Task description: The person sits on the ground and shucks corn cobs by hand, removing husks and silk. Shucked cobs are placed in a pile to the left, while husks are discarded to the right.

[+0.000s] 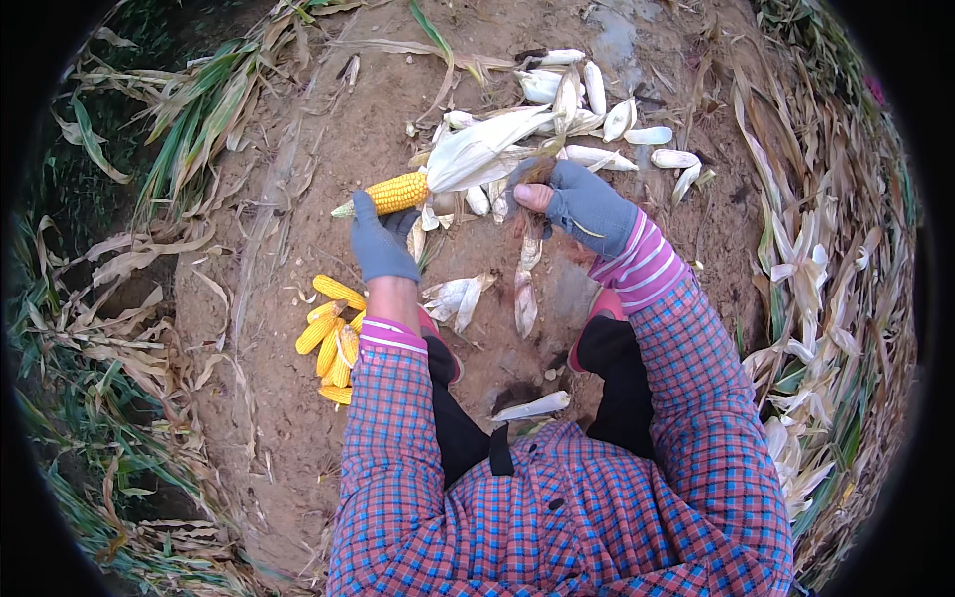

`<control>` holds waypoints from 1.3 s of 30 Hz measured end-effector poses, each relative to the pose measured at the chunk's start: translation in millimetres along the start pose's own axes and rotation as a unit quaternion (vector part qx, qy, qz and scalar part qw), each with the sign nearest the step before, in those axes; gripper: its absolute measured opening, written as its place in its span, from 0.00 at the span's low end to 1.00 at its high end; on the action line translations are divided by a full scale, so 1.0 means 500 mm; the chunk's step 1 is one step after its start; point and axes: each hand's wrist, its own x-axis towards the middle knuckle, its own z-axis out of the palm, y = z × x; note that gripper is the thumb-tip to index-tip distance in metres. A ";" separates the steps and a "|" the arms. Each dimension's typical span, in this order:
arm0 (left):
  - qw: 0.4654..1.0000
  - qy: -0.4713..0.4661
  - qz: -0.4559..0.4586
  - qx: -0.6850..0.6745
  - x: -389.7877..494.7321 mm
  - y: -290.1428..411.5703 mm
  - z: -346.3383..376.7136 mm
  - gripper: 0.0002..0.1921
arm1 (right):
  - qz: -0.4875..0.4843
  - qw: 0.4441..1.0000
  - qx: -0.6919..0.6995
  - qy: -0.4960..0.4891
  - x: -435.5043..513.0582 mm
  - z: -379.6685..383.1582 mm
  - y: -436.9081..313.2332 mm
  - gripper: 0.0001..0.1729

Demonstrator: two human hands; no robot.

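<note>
My left hand [384,235], in a grey glove, grips a yellow ear of corn [399,192] near its tip, which points left. Pale husk leaves [489,149] remain attached at the ear's base and stretch to the right. There my right hand [571,198], in a grey glove with the thumb tip bare, is closed on the husk ends and brown corn silk [539,173]. Several bare yellow ears [328,339] lie in a pile on the soil, left of my left forearm.
Several whitish husked ears and loose husks [595,88] lie on the brown soil beyond my hands. One pale husk piece [533,407] rests between my feet. Cut corn stalks with green leaves [201,97] line the left side; dry stalks and husks [806,298] are heaped at the right.
</note>
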 end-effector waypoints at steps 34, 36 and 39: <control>0.926 -0.352 0.131 0.030 -0.086 0.077 0.020 0.14 | -0.050 0.890 -0.448 -0.064 0.047 -0.062 0.139 0.14; 0.931 -0.334 0.141 0.036 -0.079 0.087 0.011 0.14 | 0.057 0.836 -0.546 -0.006 0.051 -0.154 0.189 0.13; 0.929 -0.324 0.160 0.080 -0.074 0.092 0.001 0.13 | 0.291 0.699 -0.651 -0.049 0.023 -0.273 0.253 0.30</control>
